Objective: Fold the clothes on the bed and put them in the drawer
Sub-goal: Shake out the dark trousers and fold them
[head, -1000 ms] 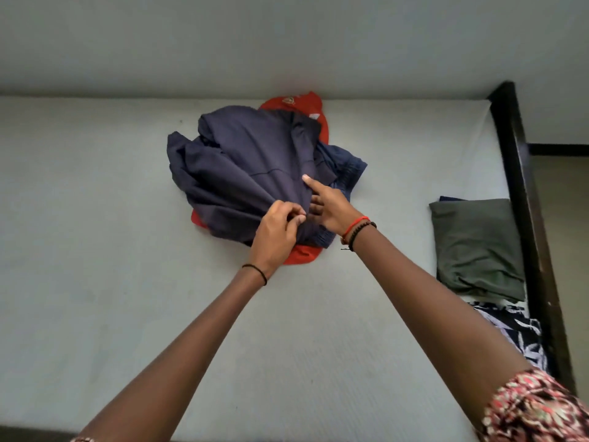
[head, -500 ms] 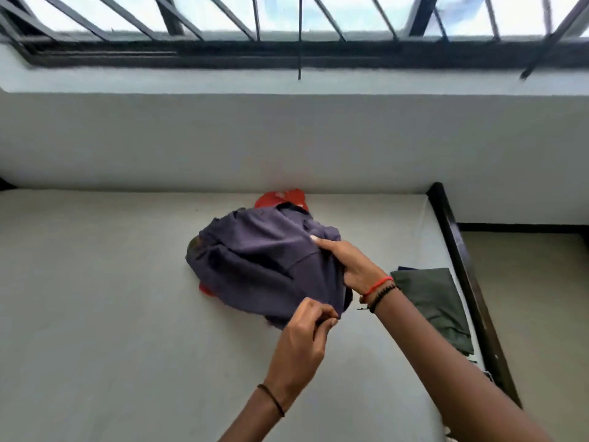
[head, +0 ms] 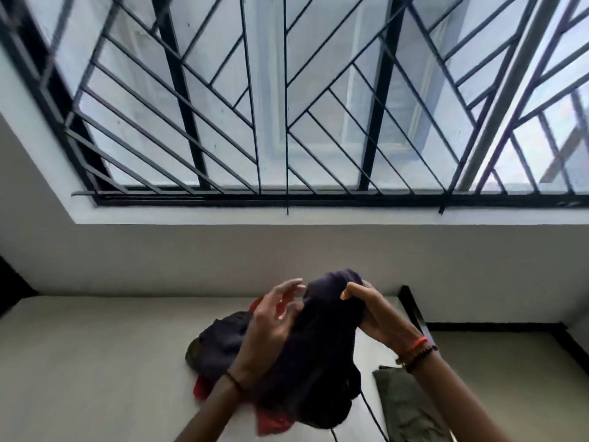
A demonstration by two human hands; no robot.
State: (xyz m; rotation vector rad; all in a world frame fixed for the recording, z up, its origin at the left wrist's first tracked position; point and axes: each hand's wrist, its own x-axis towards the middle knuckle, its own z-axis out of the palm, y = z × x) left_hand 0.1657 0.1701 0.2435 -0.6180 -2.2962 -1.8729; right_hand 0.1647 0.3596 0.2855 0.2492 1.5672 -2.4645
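Observation:
I hold a dark navy garment [head: 322, 352] up above the bed [head: 95, 362]. My right hand [head: 366, 311] grips its top edge, fingers curled over the cloth. With fingers spread and straight, my left hand [head: 271, 323] lies against the garment's left side; motion blur hides whether it pinches anything. A thin cord [head: 371, 413] dangles from the garment. Below it on the bed lie another dark garment [head: 220, 339] and a red one [head: 204, 389]. No drawer is in view.
A folded olive-green garment [head: 408, 406] lies at the bed's right side. The dark wooden bed frame [head: 411, 303] runs along the right edge, with floor beyond it. A white wall and a barred window [head: 287, 106] rise behind the bed.
Both hands have lifted the navy garment off the pile and raised it. My left hand has let go of its pinch and spread its fingers. The camera has tilted up toward the window.

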